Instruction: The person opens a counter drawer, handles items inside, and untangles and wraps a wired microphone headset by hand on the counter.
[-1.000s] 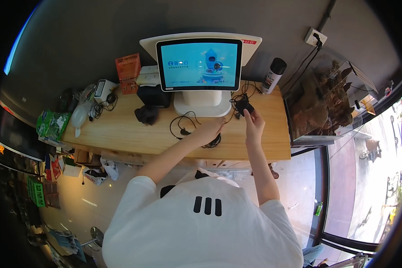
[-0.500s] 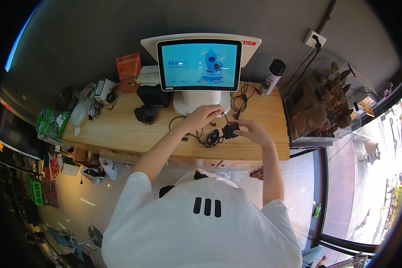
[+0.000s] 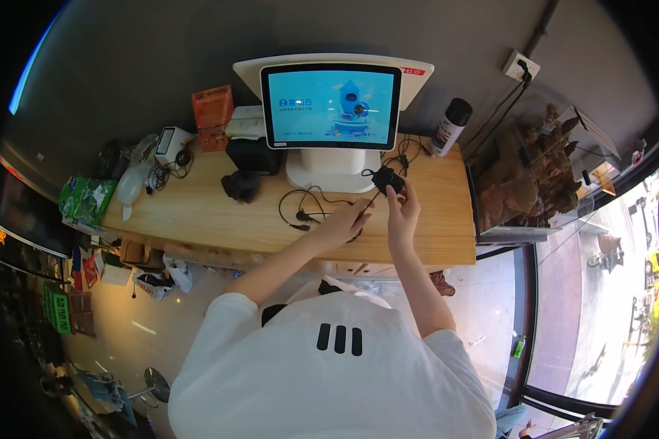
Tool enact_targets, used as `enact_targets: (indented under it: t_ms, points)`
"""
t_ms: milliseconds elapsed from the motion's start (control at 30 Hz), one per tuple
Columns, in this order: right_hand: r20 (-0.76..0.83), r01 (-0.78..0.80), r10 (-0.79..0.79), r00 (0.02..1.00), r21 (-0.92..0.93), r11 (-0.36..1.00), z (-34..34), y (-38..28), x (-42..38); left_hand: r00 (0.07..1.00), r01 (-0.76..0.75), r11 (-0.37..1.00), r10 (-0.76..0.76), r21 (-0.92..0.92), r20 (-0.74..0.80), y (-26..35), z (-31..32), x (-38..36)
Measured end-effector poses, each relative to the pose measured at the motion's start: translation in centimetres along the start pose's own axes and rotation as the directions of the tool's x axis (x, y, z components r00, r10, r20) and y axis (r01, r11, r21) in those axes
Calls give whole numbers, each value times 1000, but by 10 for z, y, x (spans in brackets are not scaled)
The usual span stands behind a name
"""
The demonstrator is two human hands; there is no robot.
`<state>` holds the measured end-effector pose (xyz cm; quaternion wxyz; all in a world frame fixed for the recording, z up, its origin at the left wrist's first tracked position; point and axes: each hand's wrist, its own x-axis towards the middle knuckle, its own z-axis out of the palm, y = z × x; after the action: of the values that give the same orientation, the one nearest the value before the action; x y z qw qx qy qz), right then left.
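The right hand (image 3: 402, 210) grasps a black adapter (image 3: 389, 181) near the right side of the screen's white stand (image 3: 318, 175). The adapter lies at the fingertips, reaching past them toward the wall; the thumb presses on the side facing the person, and the other fingers curl round its right edge. Whether it is lifted clear of the desk (image 3: 443, 230) or brushing it, I cannot tell.

The left hand (image 3: 346, 222) is lower and just to the left, its fingers pinched on a thin black cord (image 3: 374, 199). The cord runs up from the fingertips toward the adapter, so that the adapter sits beyond the left fingers, apart from them. Part of a dark coil (image 3: 356, 235) shows under the left hand, mostly hidden by it.

Left of this hand a loose cable (image 3: 284, 203) loops over the desk. Farther left lies a dark bundle (image 3: 240, 186), with a black box (image 3: 255, 157) behind it. The screen (image 3: 329, 106) is lit blue. More wires (image 3: 406, 154) lie right of the stand, behind the adapter, and a spray can (image 3: 450, 126) stands near the back right corner.
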<state>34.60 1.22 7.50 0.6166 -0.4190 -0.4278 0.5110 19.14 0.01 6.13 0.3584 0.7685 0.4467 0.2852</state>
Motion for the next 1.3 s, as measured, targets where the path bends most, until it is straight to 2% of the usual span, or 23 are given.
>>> enact_targets:
  t_ms: [33,67,133,200,267,333,400,467,533,567,600,667,700,767,800,867,933,967,1000,1067,1133,1200,1300]
  points:
    - [-40,247,-291,956,-427,870,1,0,-1,998,-55,998,55,2,-15,2,1,-3]
    - [50,384,-549,834,-766,515,1,0,-1,998,-55,998,55,3,-19,2,-3,-3]
    - [94,363,-515,852,-816,451,-6,-2,1,974,-183,982,188,52,-129,8,-13,-5]
    - [316,449,-384,868,-830,331,-17,-4,4,988,-145,982,150,119,-37,20,-37,-2]
    - [380,483,-326,866,-804,346,-25,-7,6,992,-122,974,115,193,47,20,-56,8]
    - [481,464,-102,871,-737,491,-31,-11,6,947,-313,946,303,86,105,11,-64,15]
    - [511,460,-72,857,-694,554,-36,-16,9,939,-341,937,335,72,83,5,-69,21]
    - [581,137,163,797,-438,889,-39,-19,12,973,-173,984,176,-35,146,1,-72,25]
    - [612,-44,226,758,-298,954,-35,-29,8,976,-135,973,163,-186,145,2,-68,26]
    - [656,-231,273,703,-152,961,-32,-31,6,979,-92,939,146,-330,143,2,-65,26]
    - [654,-229,272,706,-152,961,-32,-26,4,978,-94,939,149,-330,146,-1,-61,27]
    - [637,-554,295,712,252,794,-32,-7,1,991,-55,852,110,-520,75,-15,-48,28]
    - [636,-553,295,713,252,795,-27,-3,1,991,-56,852,111,-521,75,-19,-39,28]
    - [479,-348,159,863,337,875,-14,3,1,974,-204,938,166,-280,-155,-22,-22,25]
    - [479,-348,158,863,337,875,-10,8,1,974,-205,938,167,-279,-155,-18,-19,20]
    - [246,-177,58,968,497,849,-3,14,2,995,-72,987,82,144,-64,-9,-14,12]
    - [133,-99,43,990,452,886,4,11,4,999,-38,987,41,153,-12,-6,-10,9]
    - [32,118,-118,993,-24,993,2,8,7,997,-50,970,36,237,61,-5,-11,8]
    - [19,271,-304,953,-506,819,0,5,9,991,-68,946,26,316,135,-3,-11,8]
    - [248,465,-461,852,-763,449,-2,2,8,996,-63,932,38,357,76,-4,-16,8]
    - [391,502,-373,841,-821,271,-4,1,3,967,-244,871,253,426,37,-7,-31,12]
    - [430,535,-358,829,-797,280,-10,1,4,951,-276,863,309,424,-10,-11,-43,18]
    - [475,496,-185,860,-696,519,-22,-3,8,967,-199,927,133,319,216,11,-70,22]
